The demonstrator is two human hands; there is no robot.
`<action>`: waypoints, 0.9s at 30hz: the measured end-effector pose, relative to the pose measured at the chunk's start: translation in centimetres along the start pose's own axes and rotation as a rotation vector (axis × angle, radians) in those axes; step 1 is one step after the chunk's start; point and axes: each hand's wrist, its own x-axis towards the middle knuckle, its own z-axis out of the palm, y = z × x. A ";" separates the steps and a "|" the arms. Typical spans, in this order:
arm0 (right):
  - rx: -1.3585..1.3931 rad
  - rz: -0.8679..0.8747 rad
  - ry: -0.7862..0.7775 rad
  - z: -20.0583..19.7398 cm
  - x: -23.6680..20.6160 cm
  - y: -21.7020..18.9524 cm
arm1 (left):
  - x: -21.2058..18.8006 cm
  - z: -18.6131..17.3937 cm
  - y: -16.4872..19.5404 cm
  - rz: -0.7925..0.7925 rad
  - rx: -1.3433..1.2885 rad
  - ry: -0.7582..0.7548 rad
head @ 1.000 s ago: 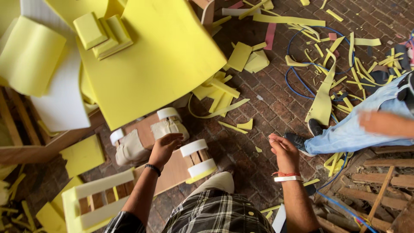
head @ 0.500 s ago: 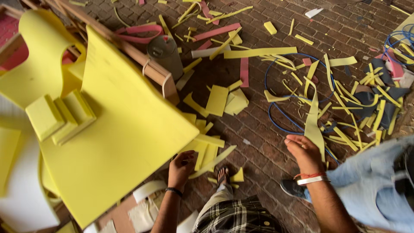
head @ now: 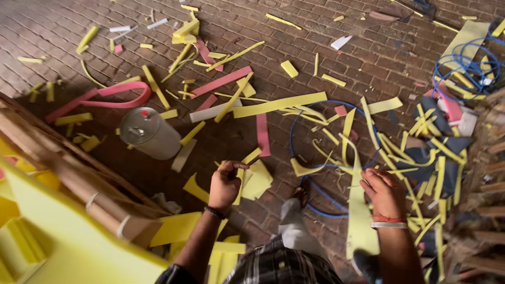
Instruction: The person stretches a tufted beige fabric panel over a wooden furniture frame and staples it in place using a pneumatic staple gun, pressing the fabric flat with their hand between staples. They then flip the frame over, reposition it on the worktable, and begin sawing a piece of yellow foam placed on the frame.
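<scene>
Seemingly the left hand pinches a flat yellow foam scrap — right hand loosely curled, empty.

The big yellow foam sheet is cut off by the left and bottom edges. The wooden frame goes out at the right edge. The left hand hides its own fingertips and part of a yellow foam piece, so the grip is not clear. The right hand covers part of a long yellow strip. The metal can shows too small to read.
</scene>
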 end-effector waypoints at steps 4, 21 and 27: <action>0.019 0.060 -0.009 4.5 12.0 -4.8 | 12.4 5.7 2.9 -0.079 0.073 -0.034; -0.081 -0.038 0.064 17.4 62.6 -17.8 | 66.7 20.2 -13.5 -0.176 -0.375 0.182; 0.003 -0.067 0.248 16.8 76.7 -22.2 | 90.5 35.3 -6.8 0.152 -0.206 -0.193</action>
